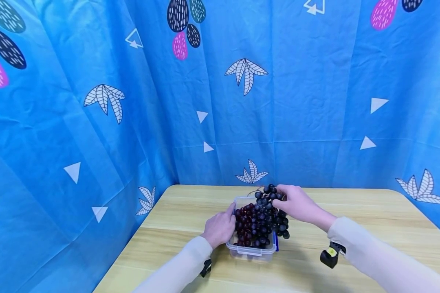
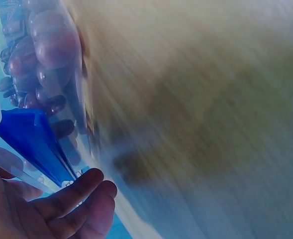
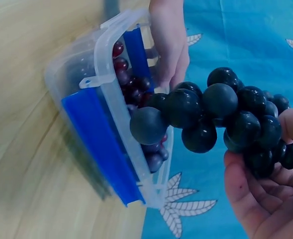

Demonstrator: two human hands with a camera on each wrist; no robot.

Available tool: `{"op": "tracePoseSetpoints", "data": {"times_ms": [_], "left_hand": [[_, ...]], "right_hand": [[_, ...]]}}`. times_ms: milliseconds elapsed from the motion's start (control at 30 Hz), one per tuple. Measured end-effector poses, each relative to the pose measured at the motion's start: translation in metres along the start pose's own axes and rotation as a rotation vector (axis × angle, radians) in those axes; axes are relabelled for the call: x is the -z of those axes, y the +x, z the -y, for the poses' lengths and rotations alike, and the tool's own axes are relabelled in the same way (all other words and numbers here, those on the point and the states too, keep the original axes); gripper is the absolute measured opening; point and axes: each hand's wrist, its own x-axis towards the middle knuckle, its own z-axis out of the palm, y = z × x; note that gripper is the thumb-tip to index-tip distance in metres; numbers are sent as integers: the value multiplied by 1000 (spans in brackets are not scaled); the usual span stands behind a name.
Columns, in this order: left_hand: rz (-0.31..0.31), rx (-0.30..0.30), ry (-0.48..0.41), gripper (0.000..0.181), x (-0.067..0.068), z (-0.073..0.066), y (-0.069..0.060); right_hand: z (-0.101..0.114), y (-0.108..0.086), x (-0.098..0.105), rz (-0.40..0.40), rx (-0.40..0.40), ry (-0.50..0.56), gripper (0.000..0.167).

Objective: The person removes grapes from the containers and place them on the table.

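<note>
A clear plastic container (image 1: pixel 254 252) with blue side latches (image 3: pixel 104 144) stands on the table, holding dark red grapes (image 1: pixel 245 221) and dark purple ones. My left hand (image 1: pixel 220 228) grips its left rim, with fingers below the blue latch (image 2: pixel 34 139) in the left wrist view. Over the container's right side, my right hand (image 1: pixel 300 204) holds a bunch of black grapes (image 3: pixel 221 104) by its upper part. The bunch hangs partly past the right rim, and in the head view it covers part of the container's contents.
A light wooden table (image 1: pixel 337 236) lies under the container. Behind it and to the left hangs a blue patterned curtain (image 1: pixel 300 122). Each wrist carries a small black camera, such as the right wrist camera (image 1: pixel 330 256).
</note>
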Motion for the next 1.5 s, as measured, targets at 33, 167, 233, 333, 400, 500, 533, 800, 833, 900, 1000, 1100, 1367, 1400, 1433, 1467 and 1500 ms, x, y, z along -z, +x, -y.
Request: {"op": "tracePoseSetpoints", "data": {"times_ms": [33,167,233,333,400,500,533,800,833,900,1000,1100,1367,1400,1433,1467,1500], "left_hand": [[2,1,0,52,0,0,0],[1,-2,-6,52,0,0,1],[2,-5,-9,52,0,0,1],[4,-3,-10,52,1,-1,1],[7,1,-8,52,1,-1,1],[4,1,1,52,2,-2,1],[6,1,2,52,3,-2,1],[31,11,-12,53,3,-1,1],[35,14,-18,53,4,-1,1],[34,15,-21,53,4,0,0],[26,12,-19,53,3,1,-1],[23,14,-17,53,1,3,-1],[18,9,-22,53,2,1,-1],[20,8,-22,53,2,0,-1],[21,7,-23,53,3,0,0],[21,6,-22,53,2,0,0],[25,7,-23,53,2,0,0]], "right_hand": [[-3,-1,1,-8,-9,3,22],[-13,-6,5,-28,-57,35,24],[-18,-8,6,-35,-87,49,23],[-25,-11,6,-42,-120,73,20],[-30,-14,4,-52,-146,93,18],[-38,-18,2,-63,-176,119,17],[-40,-19,2,-67,-190,124,17],[-62,-28,-10,-80,-282,141,14],[-64,-28,-12,-79,-291,144,14],[-68,-28,-16,-76,-325,148,15],[-75,-29,-21,-75,-343,144,16],[-81,-29,-24,-79,-367,128,18],[-94,-31,-29,-73,-435,160,20],[-96,-31,-30,-69,-442,162,20],[-97,-31,-30,-64,-452,168,20],[-99,-31,-31,-62,-459,176,20],[-100,-31,-31,-56,-460,177,20]]}}
